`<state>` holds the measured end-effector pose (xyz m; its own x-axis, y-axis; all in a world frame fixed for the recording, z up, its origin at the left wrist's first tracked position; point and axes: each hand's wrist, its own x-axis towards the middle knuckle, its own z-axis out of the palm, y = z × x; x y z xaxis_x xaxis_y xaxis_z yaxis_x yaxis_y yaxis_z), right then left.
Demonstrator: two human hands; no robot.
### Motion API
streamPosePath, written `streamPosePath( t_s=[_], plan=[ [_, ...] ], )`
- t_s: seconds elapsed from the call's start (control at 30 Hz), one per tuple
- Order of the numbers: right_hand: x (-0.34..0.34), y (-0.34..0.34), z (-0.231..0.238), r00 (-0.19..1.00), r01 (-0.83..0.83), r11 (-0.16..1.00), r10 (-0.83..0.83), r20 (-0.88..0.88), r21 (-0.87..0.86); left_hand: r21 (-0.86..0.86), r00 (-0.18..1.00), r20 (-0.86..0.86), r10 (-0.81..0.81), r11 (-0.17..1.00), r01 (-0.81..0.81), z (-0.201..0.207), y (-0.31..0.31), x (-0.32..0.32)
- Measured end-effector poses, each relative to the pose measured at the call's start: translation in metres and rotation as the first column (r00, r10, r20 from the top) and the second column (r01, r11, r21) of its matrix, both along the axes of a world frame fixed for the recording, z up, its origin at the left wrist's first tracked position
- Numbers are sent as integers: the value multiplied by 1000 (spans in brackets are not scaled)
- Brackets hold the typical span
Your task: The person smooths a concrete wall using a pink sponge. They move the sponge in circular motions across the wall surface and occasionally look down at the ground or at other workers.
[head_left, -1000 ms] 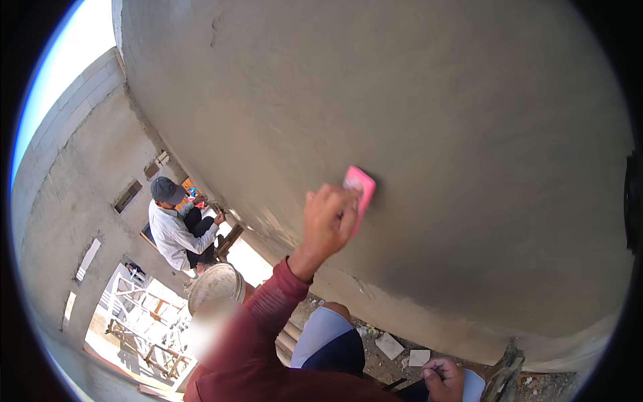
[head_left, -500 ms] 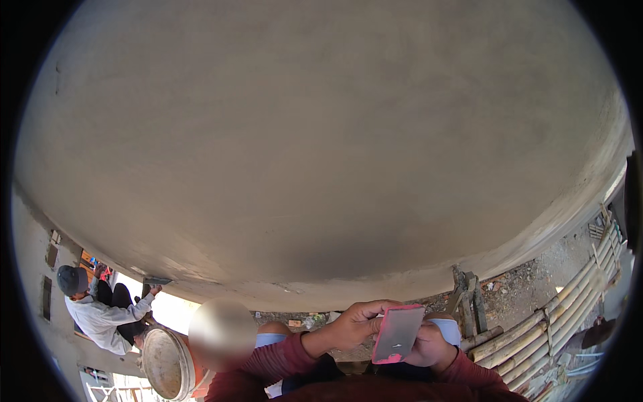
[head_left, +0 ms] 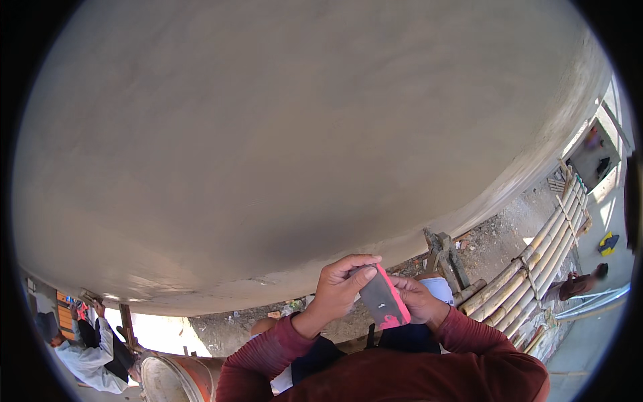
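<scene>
In front of my lap I hold a flat rectangular pad (head_left: 383, 299), grey on its broad face and bright pink along its edges. A pink patch marks its lower end; I cannot tell its exact kind. My left hand (head_left: 341, 288) grips its upper left part, thumb across the grey face and fingers over the top. On its right side, my right hand (head_left: 420, 301) closes around the pink edge, its fingertips partly hidden behind. A broad grey-brown plastered wall (head_left: 301, 147) rises ahead, apart from both hands.
A bucket (head_left: 175, 378) stands at lower left. Beyond it a co-worker (head_left: 94, 358) sits, arm raised to the wall. Wooden posts (head_left: 445, 258) stand right of my knees, beside lashed bamboo poles (head_left: 529, 281). Rubble (head_left: 492, 241) lies along the wall's foot.
My view has swung to the right. Both hands have come up slightly and the pad has turned, showing more of its pink right edge. The co-worker's arm is higher on the wall.
</scene>
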<state>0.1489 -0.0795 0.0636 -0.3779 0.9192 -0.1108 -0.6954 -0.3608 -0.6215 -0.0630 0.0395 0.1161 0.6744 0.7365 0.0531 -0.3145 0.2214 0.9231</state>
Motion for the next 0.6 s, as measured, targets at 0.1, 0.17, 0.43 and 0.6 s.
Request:
streamPosePath(
  t_s=[0.1, 0.17, 0.43, 0.6],
  plan=[
    [1, 2, 12, 991, 132, 979, -128, -36, 153, 203, 989, 56, 135, 969, -144, 4, 6, -10],
    [14, 12, 18, 947, 319, 918, -298, -122, 236, 149, 966, -48, 256, 958, -246, -2, 21, -30],
    [89, 100, 107, -490, 199, 64, -858, 156, 978, 585, 567, -777, 274, 647, 489, -13, 33, -102],
    [65, 177, 196, -673, -208, -155, -694, -256, 966, 300, 338, -941, 22, 516, 802, -52, 22, -118]
  ],
)
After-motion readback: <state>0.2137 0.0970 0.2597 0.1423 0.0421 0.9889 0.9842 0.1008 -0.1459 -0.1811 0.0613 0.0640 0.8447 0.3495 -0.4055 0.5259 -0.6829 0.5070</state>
